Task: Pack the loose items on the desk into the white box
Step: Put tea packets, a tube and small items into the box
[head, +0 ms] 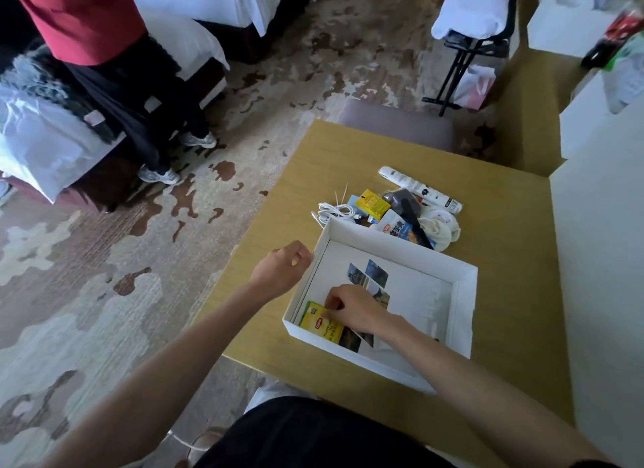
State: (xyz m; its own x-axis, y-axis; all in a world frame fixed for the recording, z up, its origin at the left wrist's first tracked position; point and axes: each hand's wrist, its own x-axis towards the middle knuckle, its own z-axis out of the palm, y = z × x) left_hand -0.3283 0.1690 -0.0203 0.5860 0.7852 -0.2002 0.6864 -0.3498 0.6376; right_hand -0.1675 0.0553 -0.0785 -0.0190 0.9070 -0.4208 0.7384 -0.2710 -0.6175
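Observation:
The white box [463,293] lies open on the wooden desk [505,276]. Inside its near left corner sits a yellow tea packet [319,323], and my right hand [352,307] pinches its top edge. My left hand [282,269] rests curled against the box's left wall, holding nothing. Beyond the box lies a pile of loose items: a white cable [334,210], a small yellow sachet [373,202], a snack pouch [397,227], a dark comb-like item [411,211], a white tube [421,188] and white cloth items [441,228].
Printed pictures [371,276] mark the box's floor. A padded chair [397,124] stands behind the desk, and a white wall panel [603,258] borders its right side. Another person stands at far left by a bed. Patterned carpet lies left of the desk.

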